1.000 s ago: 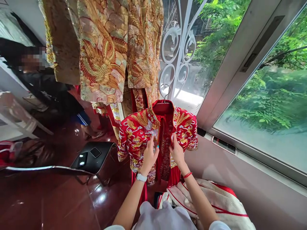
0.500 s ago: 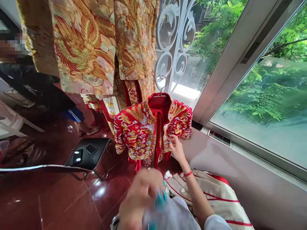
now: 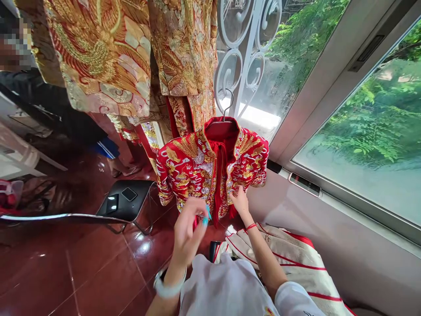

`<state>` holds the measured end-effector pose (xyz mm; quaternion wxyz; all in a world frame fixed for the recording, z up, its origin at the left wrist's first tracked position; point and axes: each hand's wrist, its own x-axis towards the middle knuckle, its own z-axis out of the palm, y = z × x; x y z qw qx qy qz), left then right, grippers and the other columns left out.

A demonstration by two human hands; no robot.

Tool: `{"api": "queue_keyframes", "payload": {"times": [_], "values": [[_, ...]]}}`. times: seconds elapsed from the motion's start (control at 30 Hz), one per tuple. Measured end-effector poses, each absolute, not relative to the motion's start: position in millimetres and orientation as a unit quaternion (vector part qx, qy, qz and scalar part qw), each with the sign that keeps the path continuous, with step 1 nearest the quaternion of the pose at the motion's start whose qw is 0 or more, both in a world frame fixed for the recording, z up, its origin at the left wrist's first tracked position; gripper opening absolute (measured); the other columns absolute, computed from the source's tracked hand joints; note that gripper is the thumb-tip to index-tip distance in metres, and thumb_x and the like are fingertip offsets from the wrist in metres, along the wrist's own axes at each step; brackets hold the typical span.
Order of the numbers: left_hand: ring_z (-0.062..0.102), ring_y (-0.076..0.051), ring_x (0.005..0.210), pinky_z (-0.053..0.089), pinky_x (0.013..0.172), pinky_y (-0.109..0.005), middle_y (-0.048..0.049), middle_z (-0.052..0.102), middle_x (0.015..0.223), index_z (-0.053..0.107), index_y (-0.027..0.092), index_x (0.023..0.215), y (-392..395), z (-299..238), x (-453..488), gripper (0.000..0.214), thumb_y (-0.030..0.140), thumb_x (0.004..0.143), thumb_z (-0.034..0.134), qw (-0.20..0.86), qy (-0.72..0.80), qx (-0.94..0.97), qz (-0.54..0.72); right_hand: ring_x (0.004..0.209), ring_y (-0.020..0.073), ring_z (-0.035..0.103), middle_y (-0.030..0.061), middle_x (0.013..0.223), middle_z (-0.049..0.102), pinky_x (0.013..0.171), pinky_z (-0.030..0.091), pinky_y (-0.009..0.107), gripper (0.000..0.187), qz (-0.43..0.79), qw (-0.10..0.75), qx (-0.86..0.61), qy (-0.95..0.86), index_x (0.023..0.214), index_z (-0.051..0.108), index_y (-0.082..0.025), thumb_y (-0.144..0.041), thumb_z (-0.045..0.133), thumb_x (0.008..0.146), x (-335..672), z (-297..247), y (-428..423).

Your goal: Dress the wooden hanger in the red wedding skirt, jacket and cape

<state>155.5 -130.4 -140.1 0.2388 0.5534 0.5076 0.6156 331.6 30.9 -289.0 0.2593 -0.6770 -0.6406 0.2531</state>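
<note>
A red jacket, thickly embroidered in gold and silver, hangs upright on a wire hanger with its front parted. Red ties dangle inside the opening. My right hand, with a red cord at its wrist, pinches the edge of the jacket's right-hand front panel near the hem. In front of the other panel's lower part, my left hand is raised with curled fingers and teal nails. A gap shows between its thumb and fingers, and I see nothing held there. It wears a pale wristwatch.
Gold embroidered garments hang behind at the left. A black chair carries two phones. Cream fabric with red stripes lies low at the right. Another phone rests on the windowsill. A person in dark clothes is at far left.
My left hand has moved away from me, up toward the jacket's lower front. My right hand stays at the panel edge, its fingers now closed on it. The view has shifted slightly.
</note>
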Motion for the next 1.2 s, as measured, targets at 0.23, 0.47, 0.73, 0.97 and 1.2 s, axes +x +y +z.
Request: {"api": "queue_keyframes", "payload": {"times": [0.23,0.47,0.73,0.97,1.2], "values": [[0.066,-0.031,0.093,0.051,0.080,-0.041,-0.0137,0.063,0.103,0.053,0.015,0.111,-11.3,-266.5,149.1,0.048,0.034,0.073,0.076,0.032,0.791,0.498,0.354,0.094,0.0294,0.070,0.0236,0.104,0.070,0.076,0.047,0.035,0.030,0.139,0.124,-0.701,-0.689,0.106,0.061,-0.011,-0.038,0.051,0.098,311.0,-268.9,56.3],[0.072,-0.032,0.086,0.054,0.075,-0.039,-0.0186,0.072,0.100,0.057,0.011,0.121,-13.2,-276.0,158.7,0.034,0.021,0.089,0.052,0.083,0.760,0.561,0.319,0.084,0.0210,0.069,0.0103,0.091,0.074,0.072,0.042,0.028,0.015,0.177,0.098,-0.585,-0.785,0.097,0.065,-0.018,-0.019,0.051,0.093,319.2,-256.3,31.6],[0.072,-0.033,0.094,0.056,0.080,-0.042,-0.0187,0.072,0.102,0.055,0.011,0.128,-12.2,-286.7,181.2,0.042,0.011,0.087,0.048,0.177,0.709,0.592,0.340,0.084,0.0210,0.068,0.0092,0.095,0.074,0.071,0.039,0.027,0.017,0.232,0.078,-0.486,-0.839,0.093,0.066,-0.020,-0.017,0.049,0.094,308.9,-253.0,17.3],[0.065,-0.030,0.117,0.052,0.098,-0.045,-0.0212,0.063,0.128,0.050,0.014,0.131,-11.3,-293.9,159.1,0.041,0.014,0.090,0.045,0.230,0.649,0.599,0.409,0.078,0.0190,0.066,0.0065,0.091,0.073,0.067,0.037,0.026,0.020,0.246,0.101,-0.480,-0.836,0.102,0.063,-0.021,-0.018,0.044,0.096,304.7,-264.8,17.8],[0.065,-0.025,0.101,0.050,0.098,-0.043,-0.0080,0.067,0.103,0.060,0.020,0.101,-12.2,-316.5,152.5,0.022,0.026,0.081,0.063,0.339,0.644,0.468,0.502,0.075,0.0181,0.062,0.0028,0.084,0.068,0.070,0.041,0.026,0.016,0.345,0.232,-0.482,-0.771,0.097,0.060,-0.021,-0.026,0.046,0.092,312.3,-292.7,10.8]]}}
